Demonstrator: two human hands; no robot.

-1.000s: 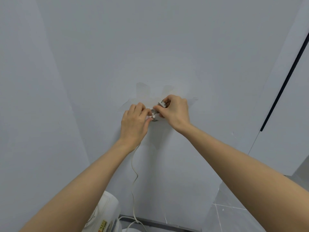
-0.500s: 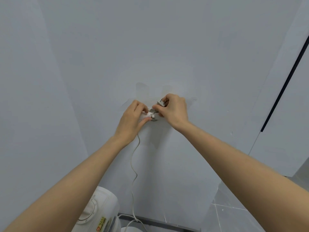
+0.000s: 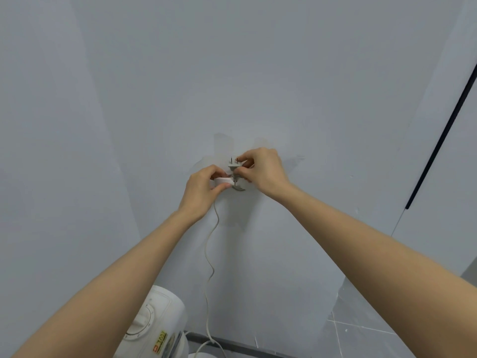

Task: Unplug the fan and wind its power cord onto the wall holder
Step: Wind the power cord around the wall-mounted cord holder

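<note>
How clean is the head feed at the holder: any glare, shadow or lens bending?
Head view: soft even light, no glare; hands cast a faint shadow on the wall below the plug; the dark door strip bows from wide-angle distortion; the wall holder is small and soft.

wall [image 3: 258,73]: pale grey-blue, plain, with a lighter patched area around the holder.
wall holder [image 3: 238,187]: small grey hook fixed to the wall, mostly hidden; only its curved lower lip shows clearly.
power cord [image 3: 209,254]: white, some turns bunched at the wall holder, the rest hanging loosely down the wall below the wall holder to the floor.
floor [image 3: 361,339]: grey tiles with pale joints, low and right of the wall holder.
fan [image 3: 154,324]: white body with a round dial, standing on the floor below and left of the wall holder, close to the wall.
skirting [image 3: 232,346]: dark strip where wall meets floor, directly below the wall holder.
</note>
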